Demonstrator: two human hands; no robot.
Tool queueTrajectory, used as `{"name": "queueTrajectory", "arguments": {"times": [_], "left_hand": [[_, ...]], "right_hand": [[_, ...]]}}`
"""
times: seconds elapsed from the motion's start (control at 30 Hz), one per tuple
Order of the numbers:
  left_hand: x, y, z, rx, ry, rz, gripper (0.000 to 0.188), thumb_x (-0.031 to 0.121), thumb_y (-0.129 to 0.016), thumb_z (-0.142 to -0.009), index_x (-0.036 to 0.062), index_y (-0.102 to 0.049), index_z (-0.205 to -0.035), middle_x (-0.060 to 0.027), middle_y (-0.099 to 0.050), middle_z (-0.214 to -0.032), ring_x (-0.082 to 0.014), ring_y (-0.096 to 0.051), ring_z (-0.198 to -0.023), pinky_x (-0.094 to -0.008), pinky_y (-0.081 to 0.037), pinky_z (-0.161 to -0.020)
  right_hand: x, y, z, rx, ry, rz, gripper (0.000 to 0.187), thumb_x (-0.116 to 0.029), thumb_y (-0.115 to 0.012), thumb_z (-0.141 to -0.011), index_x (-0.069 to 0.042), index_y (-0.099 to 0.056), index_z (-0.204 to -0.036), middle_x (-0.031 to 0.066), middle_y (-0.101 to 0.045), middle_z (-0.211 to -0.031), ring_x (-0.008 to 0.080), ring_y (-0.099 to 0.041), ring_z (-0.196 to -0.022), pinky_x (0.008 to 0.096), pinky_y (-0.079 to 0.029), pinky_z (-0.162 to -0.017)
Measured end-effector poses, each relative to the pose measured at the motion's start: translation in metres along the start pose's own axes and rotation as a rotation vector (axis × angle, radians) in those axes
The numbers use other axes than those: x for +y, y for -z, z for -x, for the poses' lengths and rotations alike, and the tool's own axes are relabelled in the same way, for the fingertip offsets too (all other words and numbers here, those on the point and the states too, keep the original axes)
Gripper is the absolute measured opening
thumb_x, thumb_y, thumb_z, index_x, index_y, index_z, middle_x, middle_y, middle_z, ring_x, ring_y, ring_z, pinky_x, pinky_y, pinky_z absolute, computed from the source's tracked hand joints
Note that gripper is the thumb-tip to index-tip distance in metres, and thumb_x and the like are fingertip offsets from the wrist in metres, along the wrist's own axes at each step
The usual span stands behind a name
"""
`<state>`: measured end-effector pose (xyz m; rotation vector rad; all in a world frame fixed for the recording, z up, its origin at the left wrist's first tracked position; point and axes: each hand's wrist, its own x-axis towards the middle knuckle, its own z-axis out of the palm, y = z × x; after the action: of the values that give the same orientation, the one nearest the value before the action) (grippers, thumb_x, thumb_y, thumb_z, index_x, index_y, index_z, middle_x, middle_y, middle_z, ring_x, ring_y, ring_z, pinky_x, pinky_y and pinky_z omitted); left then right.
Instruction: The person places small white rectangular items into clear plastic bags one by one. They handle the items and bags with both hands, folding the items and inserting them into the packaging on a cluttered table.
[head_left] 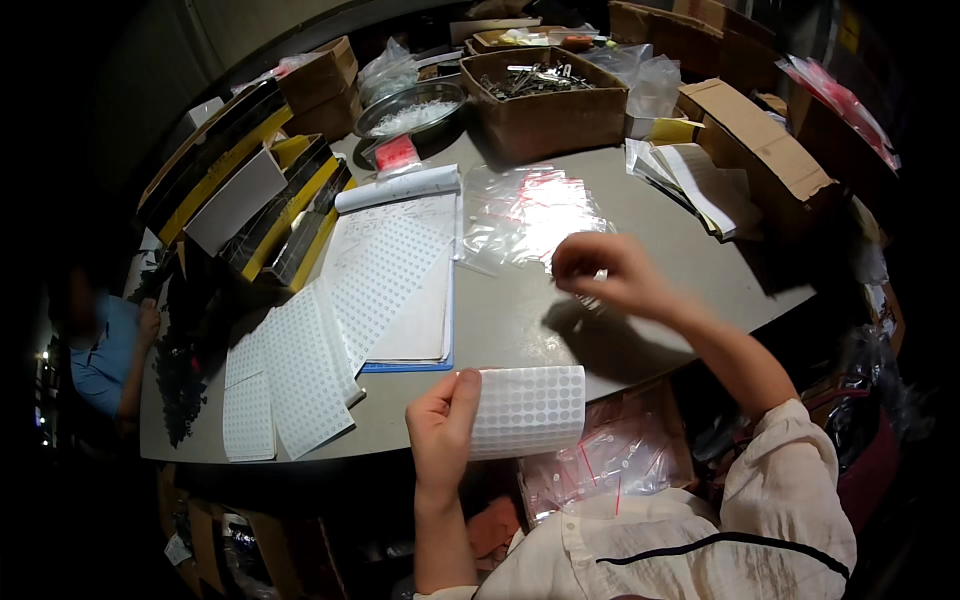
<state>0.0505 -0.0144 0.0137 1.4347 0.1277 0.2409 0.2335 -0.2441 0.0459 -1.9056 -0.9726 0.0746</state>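
My left hand [442, 425] grips a curved sheet of round white stickers [530, 410] by its left side, thumb on top. The sheet is held up at the table's near edge. My right hand [620, 272] is over the table, by the near right corner of a spread of clear zip bags [535, 215] with red strips. Its fingers are bent together and a bit blurred; something clear and shiny shows just under them, too unclear to name. Below the sticker sheet, a box [672, 428] on my lap side holds more clear bags [600, 462], several bearing small round stickers.
Printed label sheets [305, 355] lie left, partly over a notepad on a blue clipboard [408, 366]. Farther back stand a round bowl [415, 112] of small clear pieces and a cardboard box [545, 118] of metal parts. Cartons flank both sides. Another person [105, 345] sits far left.
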Motion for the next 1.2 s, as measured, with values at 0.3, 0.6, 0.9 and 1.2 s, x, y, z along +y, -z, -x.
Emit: {"name": "queueTrajectory", "arguments": {"times": [0.3,0.6,0.9,1.2], "left_hand": [[0.0,0.0,0.003,0.048,-0.013,-0.017,0.034,0.023,-0.057,-0.106,-0.0066,-0.074,-0.102,-0.0014,-0.069,-0.084,-0.0067,-0.057,-0.074,-0.0219,-0.044,-0.07],[0.0,0.002,0.003,0.036,-0.043,-0.035,0.035,0.023,-0.057,-0.106,-0.0069,-0.074,-0.102,-0.0025,-0.07,-0.084,-0.0072,-0.058,-0.074,-0.0224,-0.044,-0.07],[-0.009,0.004,0.002,0.153,-0.098,0.097,0.038,0.027,-0.059,-0.106,-0.0073,-0.073,-0.1,-0.0059,-0.071,-0.086,-0.0098,-0.062,-0.075,-0.024,-0.047,-0.071],[-0.009,0.008,0.006,0.11,-0.114,0.044,0.037,0.027,-0.058,-0.106,-0.0075,-0.072,-0.1,-0.007,-0.071,-0.087,-0.0105,-0.063,-0.075,-0.0239,-0.047,-0.072]], "right_hand": [[0.006,0.014,0.047,-0.205,-0.368,-0.339,0.012,-0.012,-0.071,-0.095,-0.002,-0.066,-0.099,0.0012,-0.068,-0.089,0.0092,-0.064,-0.08,0.0265,-0.052,-0.069],[-0.007,0.025,0.036,-0.372,-0.179,0.569,0.029,-0.023,-0.07,-0.09,0.001,-0.065,-0.104,0.0223,-0.068,-0.088,0.0393,-0.065,-0.08,0.0464,-0.051,-0.073],[-0.025,0.028,0.031,-0.254,-0.257,0.618,0.063,-0.053,-0.074,-0.089,0.0,-0.062,-0.12,0.0215,-0.067,-0.084,0.0387,-0.068,-0.081,0.0487,-0.049,-0.069],[-0.05,0.029,0.05,-0.447,-0.17,0.857,0.05,-0.056,-0.064,-0.095,-0.013,-0.075,-0.118,0.0192,-0.069,-0.072,0.0407,-0.068,-0.068,0.0485,-0.053,-0.066]]}}
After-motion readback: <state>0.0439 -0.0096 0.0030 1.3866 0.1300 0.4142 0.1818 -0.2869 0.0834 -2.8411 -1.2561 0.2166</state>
